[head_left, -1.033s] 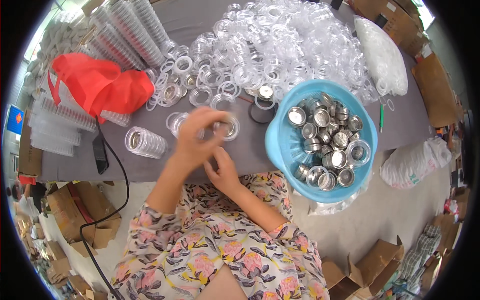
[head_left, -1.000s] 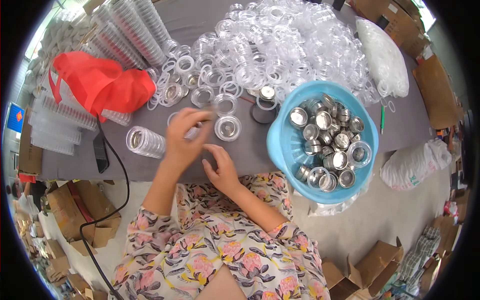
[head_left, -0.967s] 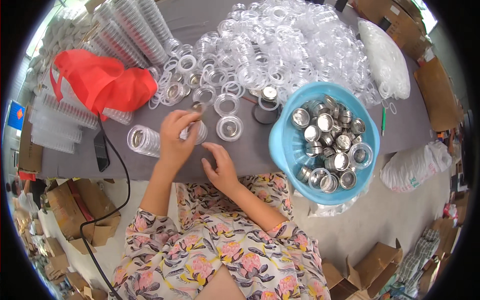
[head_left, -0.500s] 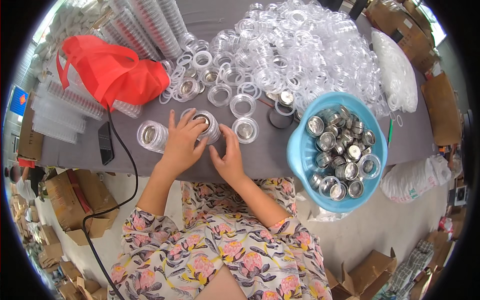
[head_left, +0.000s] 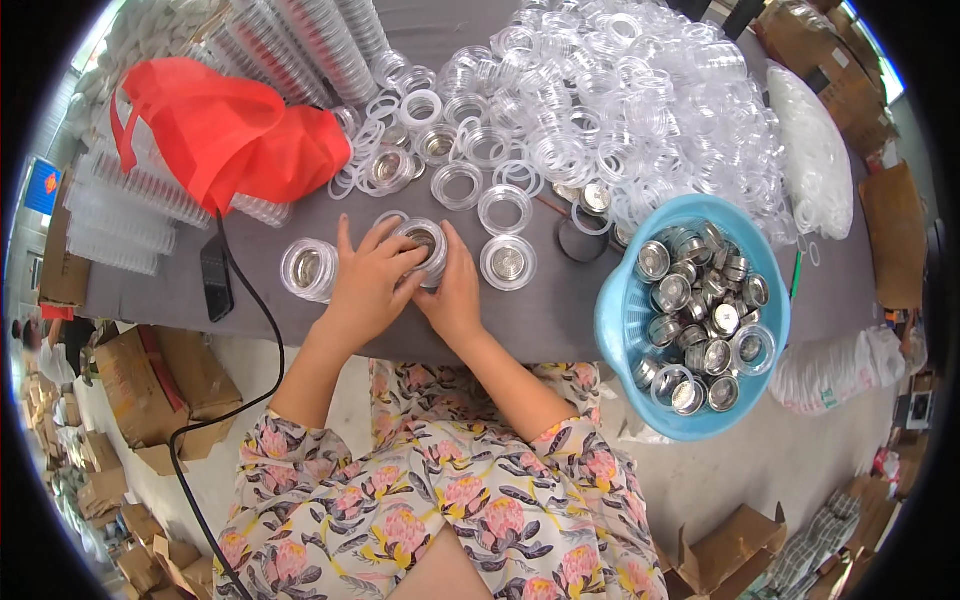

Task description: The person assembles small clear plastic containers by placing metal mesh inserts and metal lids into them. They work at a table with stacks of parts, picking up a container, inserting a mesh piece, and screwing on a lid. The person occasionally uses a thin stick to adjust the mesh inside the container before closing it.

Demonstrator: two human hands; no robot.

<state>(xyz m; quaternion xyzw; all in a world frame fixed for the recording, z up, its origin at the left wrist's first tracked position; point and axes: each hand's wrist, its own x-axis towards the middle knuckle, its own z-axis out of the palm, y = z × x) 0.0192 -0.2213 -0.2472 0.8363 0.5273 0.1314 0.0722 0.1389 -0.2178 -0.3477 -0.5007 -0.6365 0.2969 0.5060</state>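
Note:
Between my two hands stands a short stack of clear round plastic cases, the top one with a silvery metal piece inside. My left hand bends its fingers over the stack's left side and top edge. Against its right side my right hand presses with the fingers together, thumb near the front. Another stack of clear cases with a metal piece on top stands just left of my left hand. To the right lie a clear case with a metal disc and a clear ring.
A blue plastic basin of round metal pieces sits at the table's right front edge. Behind spreads a big heap of clear plastic rings. A red bag, tall stacks of clear cases, a phone and a black cable are left.
My right hand has closed in against the right side of the stack. My left hand stays over it, fingers slightly shifted. The whole view has moved a little.

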